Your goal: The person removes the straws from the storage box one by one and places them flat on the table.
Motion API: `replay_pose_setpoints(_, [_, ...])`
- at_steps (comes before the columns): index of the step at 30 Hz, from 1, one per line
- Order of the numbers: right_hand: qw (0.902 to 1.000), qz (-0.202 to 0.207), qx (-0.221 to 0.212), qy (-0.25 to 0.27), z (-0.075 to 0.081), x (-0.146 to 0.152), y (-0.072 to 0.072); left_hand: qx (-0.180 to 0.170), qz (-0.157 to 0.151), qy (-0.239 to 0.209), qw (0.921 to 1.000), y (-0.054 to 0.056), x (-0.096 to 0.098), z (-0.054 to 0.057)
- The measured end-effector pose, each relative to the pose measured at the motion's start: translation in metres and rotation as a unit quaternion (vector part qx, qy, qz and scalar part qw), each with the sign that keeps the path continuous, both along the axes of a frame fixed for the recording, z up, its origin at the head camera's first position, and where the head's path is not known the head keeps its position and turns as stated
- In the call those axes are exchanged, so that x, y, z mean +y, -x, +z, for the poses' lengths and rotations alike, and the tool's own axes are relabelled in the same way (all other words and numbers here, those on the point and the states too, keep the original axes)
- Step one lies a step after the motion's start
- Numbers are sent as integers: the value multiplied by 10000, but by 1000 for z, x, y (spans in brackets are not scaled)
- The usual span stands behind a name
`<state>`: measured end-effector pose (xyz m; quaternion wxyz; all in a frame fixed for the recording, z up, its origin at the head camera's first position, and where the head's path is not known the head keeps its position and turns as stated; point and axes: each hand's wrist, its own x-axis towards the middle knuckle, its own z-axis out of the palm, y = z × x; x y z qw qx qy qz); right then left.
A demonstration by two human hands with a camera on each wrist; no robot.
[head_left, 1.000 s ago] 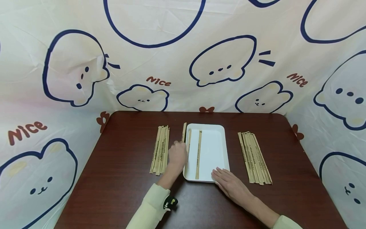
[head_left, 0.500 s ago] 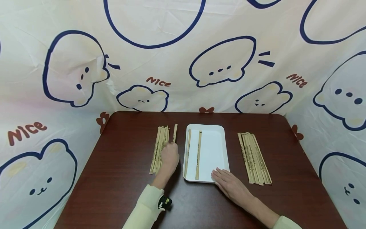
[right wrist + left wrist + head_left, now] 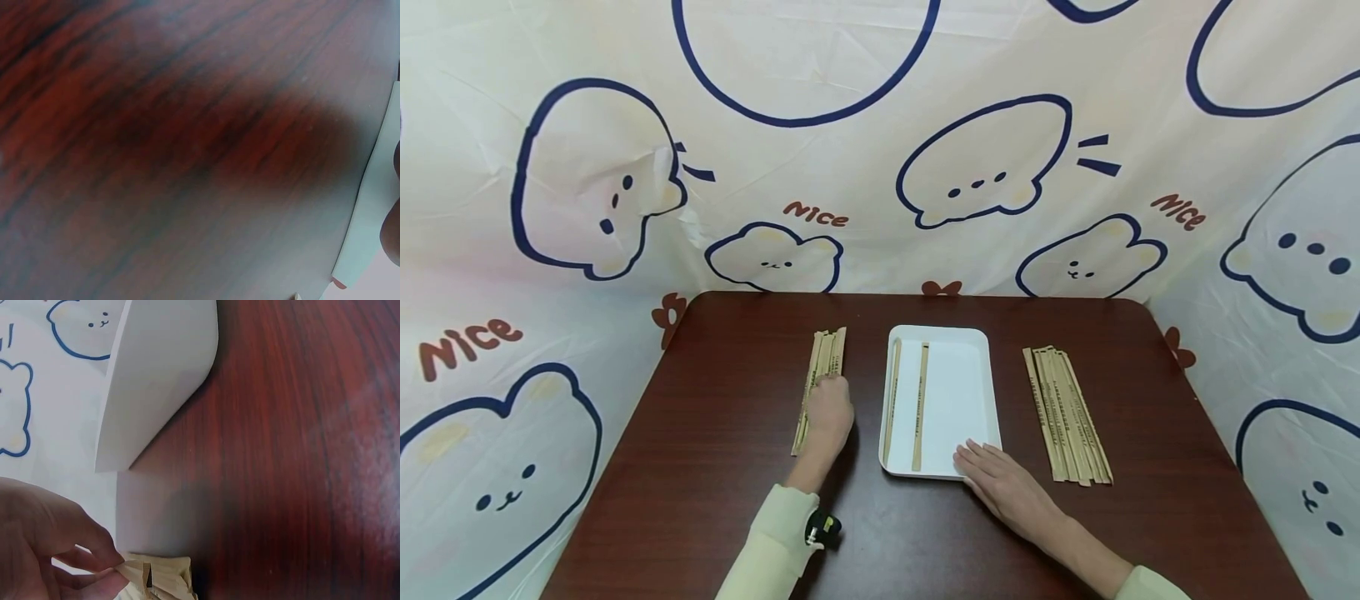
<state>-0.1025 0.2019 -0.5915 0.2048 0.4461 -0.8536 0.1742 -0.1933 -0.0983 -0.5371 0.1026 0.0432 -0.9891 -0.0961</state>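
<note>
My left hand (image 3: 830, 417) is over the left bundle of thin paper-wrapped sticks (image 3: 822, 358). Thumb and finger pinch one paper-wrapped stick (image 3: 134, 571) by its near end in the left wrist view, just at the bundle. Part of that bundle is hidden under the hand. With fingers straight, my right hand (image 3: 1003, 483) rests on the near right corner of the white tray (image 3: 958, 392). Two paper-wrapped sticks lie lengthwise in the tray: one along its left wall (image 3: 892, 404), the other (image 3: 921, 408) a little further in.
On the right of the tray lies a second bundle of several paper-wrapped sticks (image 3: 1067, 417), slightly fanned. Everything sits on a dark brown wooden table (image 3: 917, 542). A cartoon-printed cloth (image 3: 865, 167) rises behind and at both sides.
My left hand has moved left from the tray's left edge to the left bundle, carrying the pinched paper-wrapped stick with it. The right hand and tray have stayed put.
</note>
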Motion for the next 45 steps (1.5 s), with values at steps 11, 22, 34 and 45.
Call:
replay_pose_setpoints(11, [10000,-22,32,-25,-2,-1,0,-218,213,-114,9995,1,-9,-3])
replay_pose_setpoints(22, [10000,-5,18,-12,-1,0,0,-286,321,-60,9991,4,-13,-7])
replay_pose_setpoints(34, [10000,24,36,0,1,-1,1,-450,339,-165,9983,6,-16,-8])
replay_pose_setpoints(45, [10000,-37,37,-55,-1,0,0,216,-329,-221,9990,-2,0,3])
